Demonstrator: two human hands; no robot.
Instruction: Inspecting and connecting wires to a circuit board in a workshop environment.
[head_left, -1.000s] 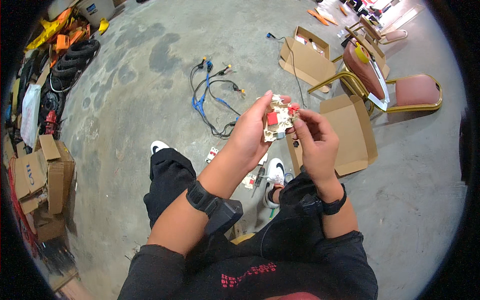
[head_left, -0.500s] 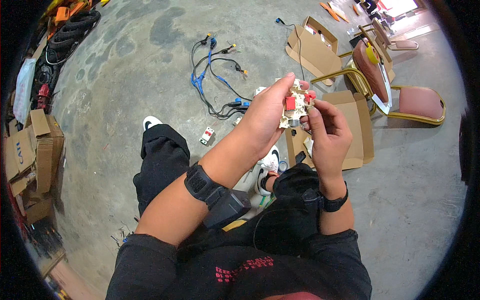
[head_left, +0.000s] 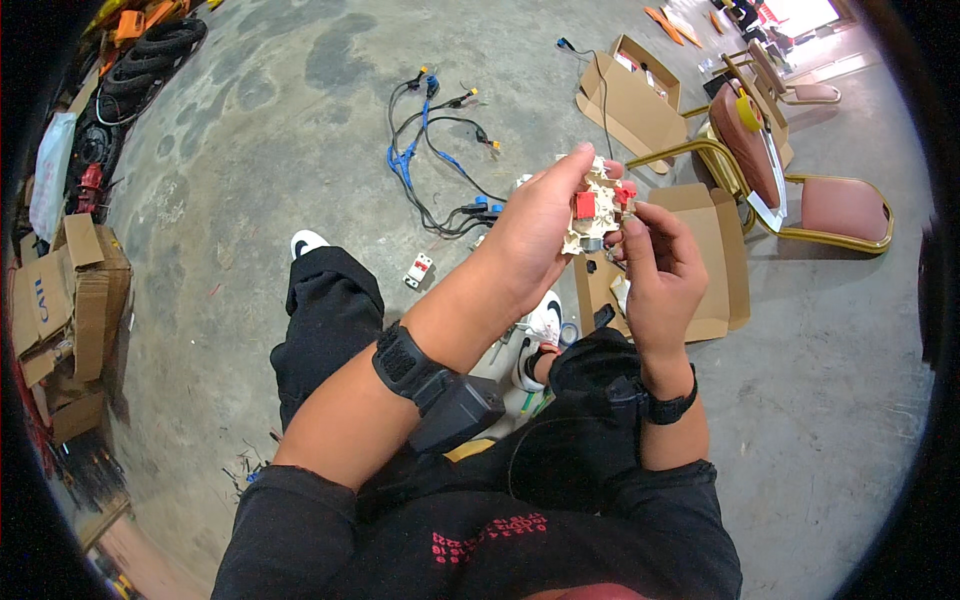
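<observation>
My left hand is wrapped round an opened circuit breaker, with its thumb along the upper left side. The breaker is cream plastic with exposed inner parts, a red block and a smaller red piece at its right side. My right hand is closed, thumb and index finger pinched at the breaker's right edge, just below the smaller red piece. A small metallic part seems to be between those fingertips, too small to make out. On the floor to the left lies a white breaker with red switches.
Black and blue cables with yellow connectors lie ahead on the floor. At right are an open cardboard box, another box and a chair with gold legs. Torn cartons and black tyres line the left side.
The whole view has shifted very slightly. Both hands keep nearly the same hold on the breaker, and the right fingertips stay at its right edge.
</observation>
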